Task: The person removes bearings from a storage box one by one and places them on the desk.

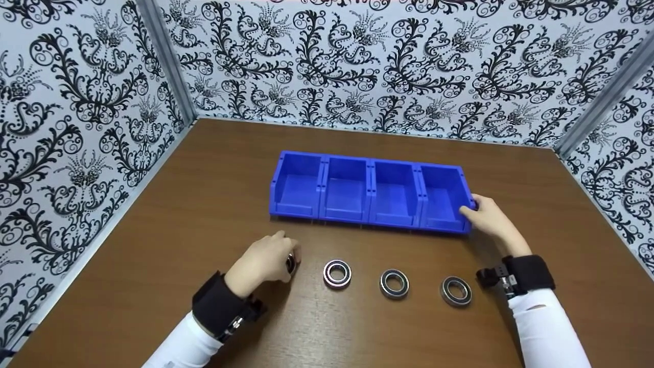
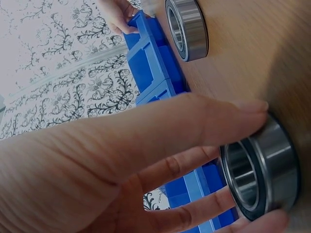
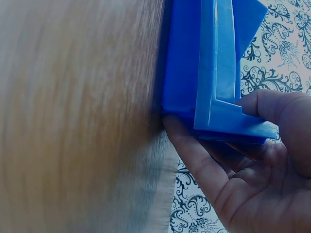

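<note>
My left hand [image 1: 266,257] pinches a steel ball bearing [image 2: 277,170] between thumb and fingers, low over the table left of the other bearings. In the head view only a sliver of that bearing shows past the fingers. At the right end of a blue four-compartment bin row [image 1: 345,214], my right hand [image 1: 489,217] grips the outer side wall, thumb inside the end compartment and fingers outside. The right wrist view shows the wall [image 3: 209,97] between thumb and fingers. Three more bearings lie flat in front of the bins: a left one [image 1: 337,274], a middle one [image 1: 394,284] and a right one [image 1: 456,291].
The brown wooden table [image 1: 225,179] is bounded by a back wall [image 1: 347,66] and side walls with black floral patterns. Grey metal posts [image 1: 168,61] stand at the corners. Each wrist wears a black strap [image 1: 531,273] with a small device.
</note>
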{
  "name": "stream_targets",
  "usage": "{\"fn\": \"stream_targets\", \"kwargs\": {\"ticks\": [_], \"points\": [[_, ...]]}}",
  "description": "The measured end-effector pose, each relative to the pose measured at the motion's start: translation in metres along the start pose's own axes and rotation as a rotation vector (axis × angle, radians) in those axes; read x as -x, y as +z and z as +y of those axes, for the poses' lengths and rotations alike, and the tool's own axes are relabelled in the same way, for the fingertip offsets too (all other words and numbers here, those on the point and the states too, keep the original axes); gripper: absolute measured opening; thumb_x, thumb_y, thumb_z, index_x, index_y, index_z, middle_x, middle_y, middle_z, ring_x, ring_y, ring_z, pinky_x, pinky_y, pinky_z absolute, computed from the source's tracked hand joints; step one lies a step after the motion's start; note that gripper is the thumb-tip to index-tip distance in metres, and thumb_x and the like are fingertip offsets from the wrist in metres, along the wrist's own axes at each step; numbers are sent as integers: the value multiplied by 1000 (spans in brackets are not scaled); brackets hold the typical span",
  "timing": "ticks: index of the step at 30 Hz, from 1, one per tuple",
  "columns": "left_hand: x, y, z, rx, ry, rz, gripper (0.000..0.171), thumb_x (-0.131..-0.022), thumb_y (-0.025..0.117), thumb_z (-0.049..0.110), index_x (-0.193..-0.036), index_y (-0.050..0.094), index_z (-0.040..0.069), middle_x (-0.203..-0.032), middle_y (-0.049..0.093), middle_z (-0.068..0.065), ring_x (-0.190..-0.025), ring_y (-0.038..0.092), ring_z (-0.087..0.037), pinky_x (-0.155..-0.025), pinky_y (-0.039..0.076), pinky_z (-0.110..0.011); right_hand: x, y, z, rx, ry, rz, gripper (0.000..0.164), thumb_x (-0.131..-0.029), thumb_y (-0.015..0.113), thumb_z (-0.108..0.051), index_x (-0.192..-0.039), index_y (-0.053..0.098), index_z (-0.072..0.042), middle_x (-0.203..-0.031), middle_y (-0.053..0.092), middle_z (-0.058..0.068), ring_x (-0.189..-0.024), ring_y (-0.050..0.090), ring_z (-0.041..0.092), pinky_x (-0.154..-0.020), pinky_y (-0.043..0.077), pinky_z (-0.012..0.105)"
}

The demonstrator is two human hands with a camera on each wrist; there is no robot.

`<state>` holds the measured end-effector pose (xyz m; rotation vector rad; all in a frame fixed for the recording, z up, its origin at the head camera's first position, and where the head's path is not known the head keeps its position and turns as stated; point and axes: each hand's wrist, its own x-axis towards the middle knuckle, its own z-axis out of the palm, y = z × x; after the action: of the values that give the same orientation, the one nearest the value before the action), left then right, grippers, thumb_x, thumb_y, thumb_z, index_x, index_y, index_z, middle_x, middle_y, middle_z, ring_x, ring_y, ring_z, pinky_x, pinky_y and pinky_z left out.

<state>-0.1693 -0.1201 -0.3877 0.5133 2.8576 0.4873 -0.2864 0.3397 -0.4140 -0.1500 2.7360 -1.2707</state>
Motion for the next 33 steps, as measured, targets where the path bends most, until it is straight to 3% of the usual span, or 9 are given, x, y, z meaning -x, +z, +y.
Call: {"fn": "stream_targets", "kwargs": {"ticks": [10,17,33], "points": [[0,0,0,-21,-1,1,32,-63,86,-5,-86,71,11,-100,63,-18,-90,64,-44,-77,57,-56,0,0,-1,59,19,-14,51,-103,45,-10,-142,41,22,-126,62,40,-86,66,6,-71,54,13],[0,0,-1,-32,-7,6,31,-63,84,-6,-85,72,12,-99,63,-17,-87,63,-42,-76,56,-54,-1,0,-1,130,1,-4,53,-102,45,-11,-143,39,23,-125,61,43,-92,71,21,-68,54,15],[0,1,0,-43,-24,3,33,-63,87,-3,-86,72,14,-102,63,-17,-90,63,-41,-78,56,-56,-2,-1,-1,82,18,-10,52,-102,45,-10,-142,38,24,-125,60,43,-87,69,12,-69,54,14]]}}
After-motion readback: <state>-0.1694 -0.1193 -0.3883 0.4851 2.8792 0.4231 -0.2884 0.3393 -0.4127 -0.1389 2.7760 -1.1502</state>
